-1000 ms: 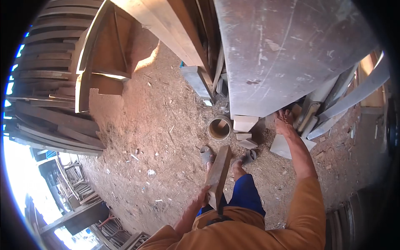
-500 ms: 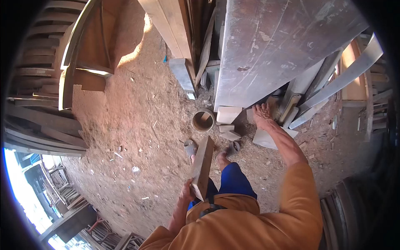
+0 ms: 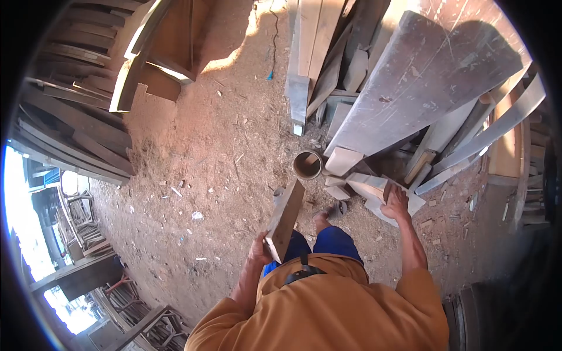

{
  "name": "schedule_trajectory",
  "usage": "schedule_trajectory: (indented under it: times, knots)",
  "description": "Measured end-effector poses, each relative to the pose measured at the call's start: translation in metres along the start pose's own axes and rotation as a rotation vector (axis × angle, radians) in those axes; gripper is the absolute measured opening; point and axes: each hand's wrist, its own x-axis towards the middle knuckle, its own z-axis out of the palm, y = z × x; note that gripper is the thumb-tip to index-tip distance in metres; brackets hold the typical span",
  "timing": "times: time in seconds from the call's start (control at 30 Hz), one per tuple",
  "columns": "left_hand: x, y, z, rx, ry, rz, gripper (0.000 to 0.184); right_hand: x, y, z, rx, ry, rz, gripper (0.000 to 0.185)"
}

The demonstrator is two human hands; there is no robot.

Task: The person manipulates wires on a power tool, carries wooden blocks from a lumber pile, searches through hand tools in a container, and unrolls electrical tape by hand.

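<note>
Matt wood over rough, debris-strewn ground (image 3: 225,134).
Beam (image 3: 287,217) in left fingers (image 3: 264,236): wood, matt, smooth-looking faces. Block (image 3: 369,185) in right fingers (image 3: 396,193): matt wood. Large board (image 3: 404,88) beyond right fingers: scuffed, scratched, material unclear. Shirt (image 3: 333,310), body side of fingers: matt cloth, creased.

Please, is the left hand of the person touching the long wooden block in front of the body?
Touching. The head view shows the left hand gripping the wooden block near the end closer to the body, with no gap visible.
</note>
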Motion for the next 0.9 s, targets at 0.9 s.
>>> schedule_trajectory:
  times: [0.9]
  knots:
    - [-0.031,0.369,-0.174,0.051,0.017,0.096,0.056,-0.140,-0.271,0.006,0.179,-0.121,0.361,0.097]
